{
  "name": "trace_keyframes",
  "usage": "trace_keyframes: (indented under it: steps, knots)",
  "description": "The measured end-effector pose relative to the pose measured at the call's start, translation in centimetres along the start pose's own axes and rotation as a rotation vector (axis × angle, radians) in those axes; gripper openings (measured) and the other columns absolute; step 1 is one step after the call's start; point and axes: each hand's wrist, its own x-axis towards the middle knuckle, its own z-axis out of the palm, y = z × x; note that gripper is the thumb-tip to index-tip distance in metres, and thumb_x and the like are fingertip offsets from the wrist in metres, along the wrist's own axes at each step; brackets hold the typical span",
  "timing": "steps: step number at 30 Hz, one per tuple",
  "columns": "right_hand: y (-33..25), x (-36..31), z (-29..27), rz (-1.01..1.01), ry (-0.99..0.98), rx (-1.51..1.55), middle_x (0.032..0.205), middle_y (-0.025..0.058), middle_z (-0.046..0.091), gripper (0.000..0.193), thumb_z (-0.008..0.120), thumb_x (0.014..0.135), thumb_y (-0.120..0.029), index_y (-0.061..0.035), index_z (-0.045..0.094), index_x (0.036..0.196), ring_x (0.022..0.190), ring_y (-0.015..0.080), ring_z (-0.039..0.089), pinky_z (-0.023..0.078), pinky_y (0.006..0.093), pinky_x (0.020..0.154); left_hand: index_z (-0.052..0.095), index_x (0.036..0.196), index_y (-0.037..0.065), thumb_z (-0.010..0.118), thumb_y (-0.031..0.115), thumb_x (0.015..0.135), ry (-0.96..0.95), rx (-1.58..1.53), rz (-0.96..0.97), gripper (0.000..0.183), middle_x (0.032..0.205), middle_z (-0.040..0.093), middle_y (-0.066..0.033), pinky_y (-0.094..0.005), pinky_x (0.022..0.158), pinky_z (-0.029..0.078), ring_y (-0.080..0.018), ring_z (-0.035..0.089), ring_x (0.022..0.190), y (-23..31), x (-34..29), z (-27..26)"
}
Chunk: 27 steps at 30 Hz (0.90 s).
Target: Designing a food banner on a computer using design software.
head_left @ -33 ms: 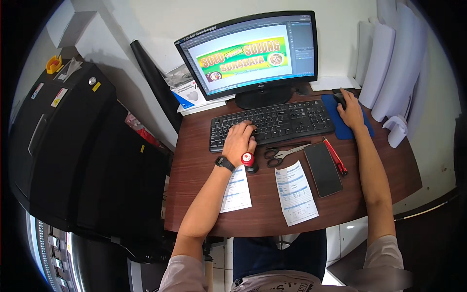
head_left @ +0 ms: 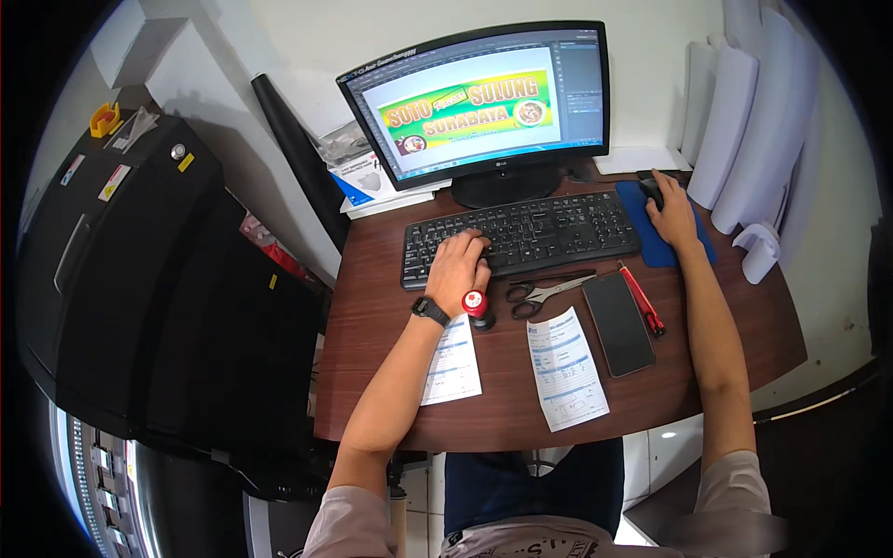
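Observation:
My left hand (head_left: 455,267), with a black watch (head_left: 429,311) on its wrist, rests palm down on the left part of the black keyboard (head_left: 558,230). Its fingers lie stretched over the keys and hold nothing. On the blue mouse pad (head_left: 662,251) at the right, my right hand (head_left: 672,219) is closed over a black mouse (head_left: 650,192). Behind the keyboard stands a monitor (head_left: 577,88) showing a green and yellow banner design. Beside my left wrist is a round stamp with a red top (head_left: 474,302).
Scissors (head_left: 530,300), a dark phone (head_left: 619,325), a red cutter knife (head_left: 644,299) and a paper form (head_left: 566,370) lie before the keyboard. Another form (head_left: 456,367) is partly under my left forearm. White rolls (head_left: 726,130) stand right; a large black machine (head_left: 121,279) is left.

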Motion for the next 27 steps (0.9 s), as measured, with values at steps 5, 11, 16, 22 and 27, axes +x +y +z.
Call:
trace_keyframes:
  steps: [5, 11, 16, 22, 27]
  knots:
    - [0.2, 0.2, 0.0, 0.007, 0.004, -0.011, 0.143, 0.0163, 0.056, 0.062, 0.068, 0.090, -0.016, -0.0092, 0.051, 0.149, 0.127, 0.0388, 0.057, 0.049, 0.0462, 0.107, 0.067, 0.107, 0.002, 0.059, 0.000, 0.084, 0.086, 0.033, -0.167, 0.024, 0.108, 0.065, -0.0173, -0.0489, 0.092, 0.048, -0.0405, 0.061, 0.105, -2.7, -0.8, -3.7]
    - [-0.2, 0.6, 0.3, 0.010, 0.008, -0.006, 0.142, 0.0175, 0.056, 0.061, 0.068, 0.090, -0.017, -0.0085, 0.051, 0.149, 0.125, 0.0401, 0.058, 0.049, 0.0475, 0.105, 0.067, 0.109, 0.000, 0.055, -0.009, 0.083, 0.088, -0.062, -0.407, 0.030, 0.113, 0.062, -0.0169, -0.0461, 0.088, 0.054, -0.0392, 0.063, 0.105, -2.7, -5.6, -6.4]
    - [0.8, 0.6, 0.5, -0.003, 0.052, -0.008, 0.140, 0.0192, 0.057, 0.063, 0.067, 0.090, -0.017, -0.0082, 0.049, 0.150, 0.124, 0.0408, 0.058, 0.050, 0.0488, 0.104, 0.067, 0.109, 0.000, 0.054, -0.011, 0.080, 0.072, 0.050, -0.303, 0.033, 0.124, 0.061, -0.0171, -0.0437, 0.087, 0.056, -0.0395, 0.065, 0.103, -1.4, -4.6, -5.7]
    - [0.0, 0.3, 0.3, 0.005, 0.033, 0.006, 0.140, 0.0193, 0.056, 0.064, 0.068, 0.089, -0.016, -0.0083, 0.049, 0.150, 0.123, 0.0410, 0.058, 0.050, 0.0490, 0.103, 0.066, 0.104, 0.002, 0.057, 0.004, 0.082, -0.056, 0.113, -0.275, 0.023, 0.123, 0.064, -0.0167, -0.0442, 0.096, 0.052, -0.0349, 0.060, 0.118, -1.4, -5.4, -5.5]
    - [0.2, 0.2, 0.2, -0.003, 0.040, 0.007, 0.139, 0.0195, 0.056, 0.064, 0.068, 0.088, -0.015, -0.0072, 0.049, 0.149, 0.122, 0.0408, 0.059, 0.050, 0.0485, 0.103, 0.061, 0.105, 0.003, 0.056, 0.009, 0.083, -0.088, 0.193, -0.255, 0.024, 0.118, 0.065, -0.0188, -0.0493, 0.105, 0.042, -0.0379, 0.053, 0.132, -1.7, -5.2, -4.9]
